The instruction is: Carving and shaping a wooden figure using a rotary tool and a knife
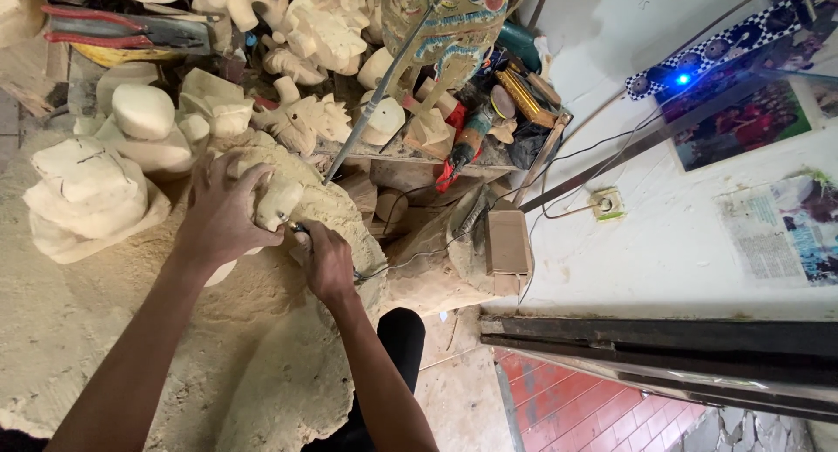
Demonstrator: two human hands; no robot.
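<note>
Pale wood: an unpainted carving [278, 199] sits left of centre in the frame, on a dusty mound [288, 365] of sawdust-coated material.
Left hand: the left hand [223, 212] lies over the carving from the left, fingers curled round it and grasping it.
Right hand: the right hand [327, 260] is just right of the carving, fingers clenched on a small tool [299, 229] whose dark tip shows between hand and carving; whether the tip touches the wood cannot be told.
Cable: a thin cable [410, 258] leaves the right hand and trails toward the right.
Blanks: rough-cut pale blocks [87, 195] are stacked at the left edge, well apart from the hands.
Shelf: more unpainted carvings [305, 33] crowd the upper middle of the frame, beside a painted figure [454, 20] in blue, yellow and red.
Pliers: red-handled pliers [113, 29] lie at the upper left.
Wall: a white wall [663, 243] fills the right, with a socket [607, 203], a glowing blue light [683, 78] and pinned pictures [742, 120].
Floor: red tiles [594, 413] show at the lower right.
</note>
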